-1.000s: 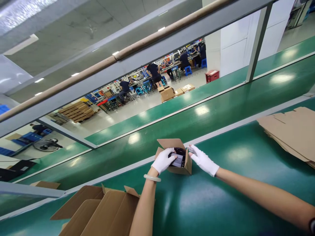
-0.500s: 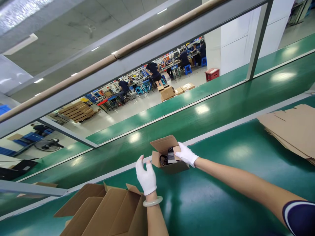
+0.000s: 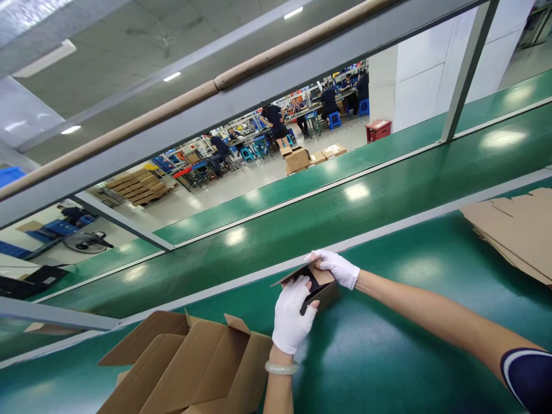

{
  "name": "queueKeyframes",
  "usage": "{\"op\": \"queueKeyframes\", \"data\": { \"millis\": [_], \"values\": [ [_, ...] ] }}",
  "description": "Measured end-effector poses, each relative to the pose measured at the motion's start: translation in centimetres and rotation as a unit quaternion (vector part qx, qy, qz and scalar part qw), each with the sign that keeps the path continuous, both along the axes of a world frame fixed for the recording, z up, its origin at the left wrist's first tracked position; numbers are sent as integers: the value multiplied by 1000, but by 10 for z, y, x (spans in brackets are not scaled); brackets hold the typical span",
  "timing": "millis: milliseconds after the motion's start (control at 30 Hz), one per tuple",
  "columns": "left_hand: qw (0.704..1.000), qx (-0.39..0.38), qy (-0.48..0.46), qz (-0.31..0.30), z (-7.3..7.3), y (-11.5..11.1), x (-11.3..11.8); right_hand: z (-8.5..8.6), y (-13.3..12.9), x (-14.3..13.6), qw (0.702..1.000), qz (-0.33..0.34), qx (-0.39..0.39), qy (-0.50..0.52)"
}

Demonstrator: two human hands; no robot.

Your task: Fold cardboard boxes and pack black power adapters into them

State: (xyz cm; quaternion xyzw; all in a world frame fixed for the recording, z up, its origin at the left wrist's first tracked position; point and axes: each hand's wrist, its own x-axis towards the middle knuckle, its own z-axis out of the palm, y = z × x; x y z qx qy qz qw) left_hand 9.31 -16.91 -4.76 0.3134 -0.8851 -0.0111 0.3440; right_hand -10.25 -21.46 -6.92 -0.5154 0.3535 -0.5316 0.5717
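Observation:
A small cardboard box [image 3: 326,298] sits on the green work surface in front of me, its lid flap tilted over the opening. My right hand [image 3: 338,268], in a white glove, grips the box's right end and the lid's edge with bent fingers. My left hand [image 3: 293,316], also gloved, is at the left end, fingers over the side flap and thumb against the front wall. Something dark shows inside the box, mostly hidden by the flaps and fingers.
Large open cardboard boxes [image 3: 198,362] stand at lower left. A stack of flat cardboard [image 3: 517,230] lies at right. Beyond a pale rail runs a green conveyor belt [image 3: 276,224], with a metal frame [image 3: 470,69] above. People sit and stand at distant benches.
My left hand has moved right and onto the box's left flap. The lid has tipped from upright down over the opening, covering the black cable and contents. My right hand has shifted to the lid's edge.

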Motion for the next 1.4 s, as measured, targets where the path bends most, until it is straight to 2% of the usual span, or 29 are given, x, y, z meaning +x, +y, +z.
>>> {"op": "queueKeyframes", "data": {
  "millis": [33, 100, 200, 267, 333, 400, 467, 500, 567, 633, 700, 833, 967, 1067, 1167, 1267, 1400],
  "values": [
    [999, 24, 20, -1, -2, 4, 1, 1, 0, -2, 1000, 4, -9, -6],
    [988, 97, 123, 10, -8, 13, 4, 3, -1, -8, 999, 13, -28, -9],
    [931, 148, 325, 76, -12, 23, 12, 9, -2, -20, 995, 55, -81, 16],
    [908, 144, 374, 127, -6, 23, 18, 13, -4, -28, 986, 101, -125, 50],
    [921, 184, 316, 132, 4, 18, 22, 18, -5, -34, 973, 140, -158, 89],
    [944, 252, 193, 92, 12, 11, 22, 25, -4, -38, 960, 163, -175, 146],
    [954, 288, 63, 50, 14, 4, 19, 36, 2, -38, 934, 158, -196, 254],
    [957, 288, 16, 43, 13, 3, 16, 41, 6, -37, 909, 150, -215, 325],
    [961, 267, -36, 60, 10, 2, 11, 51, 16, -35, 837, 137, -269, 457],
    [964, 246, -65, 78, 8, 5, 7, 58, 24, -33, 772, 146, -319, 530],
    [965, 232, -88, 85, 9, 9, 4, 61, 28, -34, 743, 158, -345, 551],
    [968, 199, -121, 91, 15, 12, -2, 57, 28, -37, 735, 169, -360, 550],
    [981, 126, -106, 99, 13, 8, -4, 52, 26, -38, 732, 146, -376, 550],
    [987, 101, -88, 90, 11, 4, -3, 52, 25, -39, 742, 153, -380, 530],
    [988, 109, -75, 79, 13, 4, -2, 53, 24, -43, 757, 166, -386, 500],
    [985, 109, -100, 87, 14, 9, -6, 50, 25, -47, 746, 171, -411, 495],
    [981, 73, -139, 114, 12, 20, -14, 45, 27, -51, 724, 149, -446, 504]
  ]
}}
